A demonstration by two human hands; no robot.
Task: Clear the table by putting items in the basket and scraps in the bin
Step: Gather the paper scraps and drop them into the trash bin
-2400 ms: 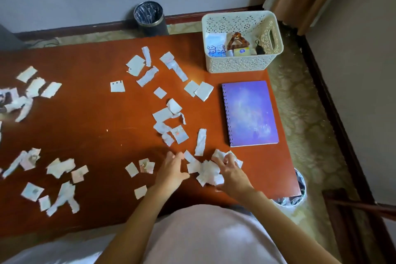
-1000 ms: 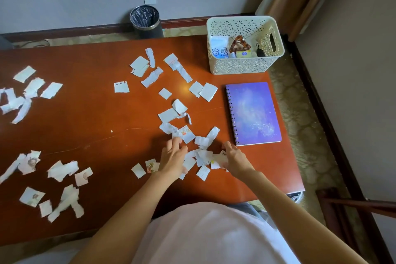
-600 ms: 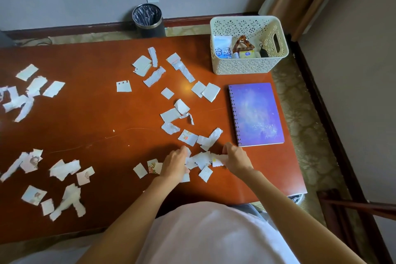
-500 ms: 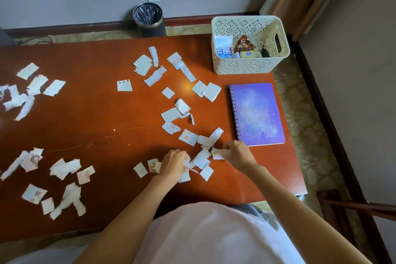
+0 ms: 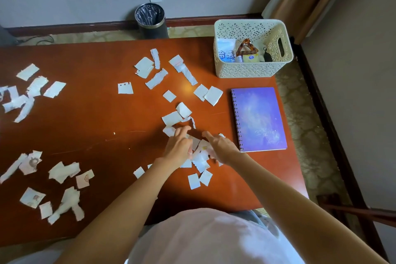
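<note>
- Head view: left hand (image 5: 179, 149) and right hand (image 5: 221, 148) lie close together on the tabletop (image 5: 85, 130), fingers spread and loose over a heap of paper scraps (image 5: 200, 156), clasping nothing.
- More scraps lie scattered across the tabletop.
- Notebook (image 5: 258, 119) lies just right of the hands.
- Basket (image 5: 250, 69) stands at the far right corner.
- Bin (image 5: 151, 21) stands on the floor beyond.

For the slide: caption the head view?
Both hands rake paper scraps together on table; notebook, basket beyond.

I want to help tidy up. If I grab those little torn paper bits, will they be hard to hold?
The paper scraps look thin and curled, so probably floppy and very light. They lie flat on the smooth table, so they may slide rather than lift.
</note>
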